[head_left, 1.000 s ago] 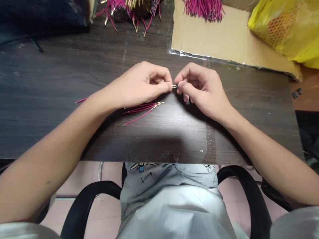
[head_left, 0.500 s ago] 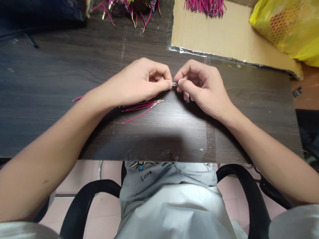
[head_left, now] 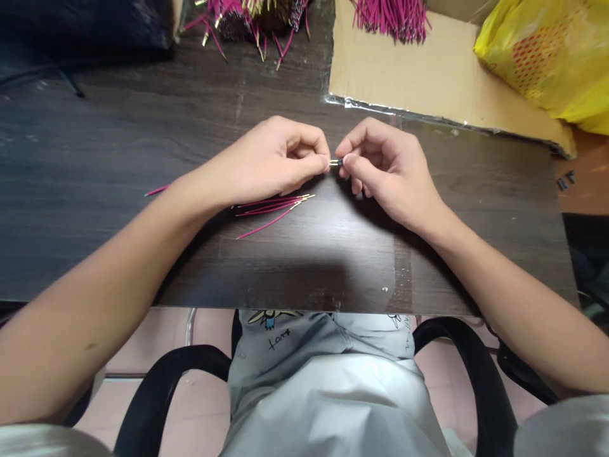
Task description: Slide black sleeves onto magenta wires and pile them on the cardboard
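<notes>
Item: pink wire with brass-coloured terminal (head_left: 334, 162), held at the middle of the dark surface (head_left: 118, 146).

Left hand (head_left: 273, 162): fingers closed in a pinch on the wire, the terminal tip showing just past the thumb and forefinger. The rest of the wire is hidden under the palm.

Right hand (head_left: 385, 168): fingers pinched narrow on a small dark piece at the terminal's tip; too small to tell what it is. The two pinches almost touch.

Beneath the left fingers: a loose bundle of like wires (head_left: 273, 206) lying flat, metal ends pointing towards the right hand.

Beyond both sets of fingers: a wire heap (head_left: 247, 16), a cardboard sheet (head_left: 428, 76) and a yellow bag (head_left: 542, 54).

Handling note, as a judgement: keep both pinches close to the tip so the thin wire cannot buckle, line the two parts up straight, and press gently along the wire's axis, wrists resting on the surface.
</notes>
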`<action>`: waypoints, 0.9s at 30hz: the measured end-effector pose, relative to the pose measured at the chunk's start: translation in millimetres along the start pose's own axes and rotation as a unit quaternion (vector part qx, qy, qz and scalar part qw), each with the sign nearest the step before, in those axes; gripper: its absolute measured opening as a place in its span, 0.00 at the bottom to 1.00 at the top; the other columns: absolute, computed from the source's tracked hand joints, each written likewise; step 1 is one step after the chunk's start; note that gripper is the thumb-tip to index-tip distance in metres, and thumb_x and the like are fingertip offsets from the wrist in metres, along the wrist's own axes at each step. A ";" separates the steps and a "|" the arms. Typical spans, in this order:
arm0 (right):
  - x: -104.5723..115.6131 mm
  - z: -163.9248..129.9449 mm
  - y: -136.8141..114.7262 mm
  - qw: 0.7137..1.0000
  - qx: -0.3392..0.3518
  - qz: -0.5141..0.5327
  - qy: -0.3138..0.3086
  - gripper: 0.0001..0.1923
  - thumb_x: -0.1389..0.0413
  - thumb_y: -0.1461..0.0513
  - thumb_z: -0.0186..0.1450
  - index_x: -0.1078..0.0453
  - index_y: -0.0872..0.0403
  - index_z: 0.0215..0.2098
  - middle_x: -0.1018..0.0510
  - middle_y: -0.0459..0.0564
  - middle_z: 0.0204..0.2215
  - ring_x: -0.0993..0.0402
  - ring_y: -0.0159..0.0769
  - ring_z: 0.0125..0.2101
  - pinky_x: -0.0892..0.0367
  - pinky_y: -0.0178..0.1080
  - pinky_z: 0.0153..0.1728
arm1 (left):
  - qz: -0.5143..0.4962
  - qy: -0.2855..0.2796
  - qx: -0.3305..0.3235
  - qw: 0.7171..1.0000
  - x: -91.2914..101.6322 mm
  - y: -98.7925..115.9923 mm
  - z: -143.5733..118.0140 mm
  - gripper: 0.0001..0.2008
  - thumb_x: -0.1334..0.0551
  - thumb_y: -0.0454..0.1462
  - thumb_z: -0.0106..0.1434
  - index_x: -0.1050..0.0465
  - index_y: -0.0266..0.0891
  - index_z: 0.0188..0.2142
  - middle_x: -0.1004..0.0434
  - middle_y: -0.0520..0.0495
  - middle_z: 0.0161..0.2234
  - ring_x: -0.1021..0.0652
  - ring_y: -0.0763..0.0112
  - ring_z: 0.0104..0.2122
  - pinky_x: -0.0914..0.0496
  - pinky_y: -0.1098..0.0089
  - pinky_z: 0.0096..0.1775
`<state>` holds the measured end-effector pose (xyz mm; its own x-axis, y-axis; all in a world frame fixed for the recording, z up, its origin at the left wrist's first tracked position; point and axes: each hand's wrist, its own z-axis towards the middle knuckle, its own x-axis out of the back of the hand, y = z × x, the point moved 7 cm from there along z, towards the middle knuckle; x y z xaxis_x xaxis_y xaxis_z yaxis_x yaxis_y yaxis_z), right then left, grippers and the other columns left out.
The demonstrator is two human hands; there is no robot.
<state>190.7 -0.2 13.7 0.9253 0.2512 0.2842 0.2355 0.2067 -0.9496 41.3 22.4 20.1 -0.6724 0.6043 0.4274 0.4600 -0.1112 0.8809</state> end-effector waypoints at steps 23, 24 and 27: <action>-0.8 -1.7 4.4 0.998 -0.020 0.065 0.005 0.04 0.40 0.63 0.68 0.28 0.54 0.42 0.22 0.43 0.30 0.30 0.25 0.24 0.36 0.33 0.25 | -0.069 -0.042 0.002 0.997 1.9 -4.6 -0.2 0.08 0.38 0.37 0.69 0.28 0.37 0.33 0.39 0.58 0.17 0.39 0.85 0.16 0.46 0.80 0.20; -0.7 -1.7 4.2 0.997 -0.020 0.068 0.006 0.04 0.40 0.63 0.68 0.28 0.54 0.42 0.22 0.43 0.30 0.30 0.25 0.24 0.36 0.32 0.24 | -0.066 -0.041 0.003 0.997 2.2 -4.8 -0.4 0.07 0.38 0.37 0.69 0.28 0.37 0.33 0.39 0.58 0.17 0.39 0.85 0.16 0.45 0.80 0.20; -1.1 -1.9 3.5 0.997 -0.020 0.075 0.003 0.04 0.40 0.62 0.69 0.29 0.54 0.42 0.22 0.43 0.31 0.30 0.25 0.24 0.37 0.32 0.24 | -0.061 -0.042 0.002 0.997 2.4 -5.5 -1.2 0.08 0.38 0.37 0.70 0.28 0.37 0.34 0.39 0.58 0.18 0.39 0.85 0.16 0.45 0.81 0.21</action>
<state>191.0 -1.5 9.8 0.9525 0.2713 0.1385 0.1063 0.1301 -0.9858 36.5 23.6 16.6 -0.6729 0.6770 0.2980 0.3800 -0.0292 0.9245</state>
